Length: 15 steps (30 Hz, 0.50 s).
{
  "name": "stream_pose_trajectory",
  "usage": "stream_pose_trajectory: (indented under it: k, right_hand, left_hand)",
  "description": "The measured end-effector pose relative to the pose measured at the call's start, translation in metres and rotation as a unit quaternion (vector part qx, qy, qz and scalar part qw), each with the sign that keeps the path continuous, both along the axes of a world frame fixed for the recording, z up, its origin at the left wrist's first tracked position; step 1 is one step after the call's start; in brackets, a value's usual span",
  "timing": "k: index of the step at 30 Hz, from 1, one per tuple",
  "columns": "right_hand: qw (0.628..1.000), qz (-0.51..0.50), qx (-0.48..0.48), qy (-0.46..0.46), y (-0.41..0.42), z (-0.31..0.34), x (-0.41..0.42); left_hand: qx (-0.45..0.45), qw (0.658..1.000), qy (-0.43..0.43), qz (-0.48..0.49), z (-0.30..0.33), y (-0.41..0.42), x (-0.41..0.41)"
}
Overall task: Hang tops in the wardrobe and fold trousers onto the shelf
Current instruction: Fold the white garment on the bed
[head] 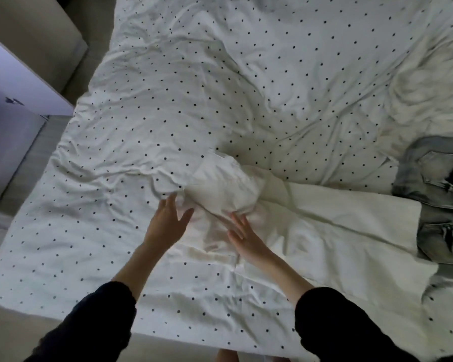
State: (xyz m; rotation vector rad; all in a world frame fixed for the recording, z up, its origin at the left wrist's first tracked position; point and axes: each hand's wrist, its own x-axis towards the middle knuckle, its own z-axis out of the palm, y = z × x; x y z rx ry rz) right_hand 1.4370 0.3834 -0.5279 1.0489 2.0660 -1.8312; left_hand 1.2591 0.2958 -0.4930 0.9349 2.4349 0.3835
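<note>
Two garments lie on the dotted bed: one pair of white trousers stretching from centre toward 3 o'clock, and one pair of pale jeans at 3 o'clock, partly under them. The left hand and right hand, fingers spread wide, rest on the trousers' bunched end.

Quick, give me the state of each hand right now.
Left hand: open, fingers spread, at the white garment.
Right hand: open, flat on it.

Bedroom: bed with dotted duvet.
</note>
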Motion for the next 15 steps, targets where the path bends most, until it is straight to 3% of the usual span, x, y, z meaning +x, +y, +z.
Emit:
stream_pose_trajectory:
  k: [2, 4, 9, 12, 15]
  right_hand:
    - [1.0, 0.007, -0.015, -0.002, 0.005, -0.004, -0.003]
    - [0.998, -0.023, -0.056, 0.008, 0.011, -0.007, -0.002]
    - [0.924, -0.21, -0.319, 0.017, 0.028, -0.012, 0.019]
    - [0.901, -0.249, -0.354, 0.039, 0.037, -0.003, 0.051]
    - [0.875, -0.336, -0.344, 0.058, 0.048, -0.002, 0.089]
  left_hand:
    - [-0.053, 0.985, -0.149, 0.063, -0.005, 0.009, -0.009]
    - [-0.036, 0.978, -0.191, 0.08, -0.006, 0.018, -0.003]
    - [-0.06, 0.997, 0.023, 0.044, 0.016, 0.035, 0.047]
    - [-0.079, 0.993, 0.088, -0.008, 0.028, 0.052, 0.085]
    - [-0.026, 0.995, 0.057, -0.074, 0.021, 0.068, 0.127]
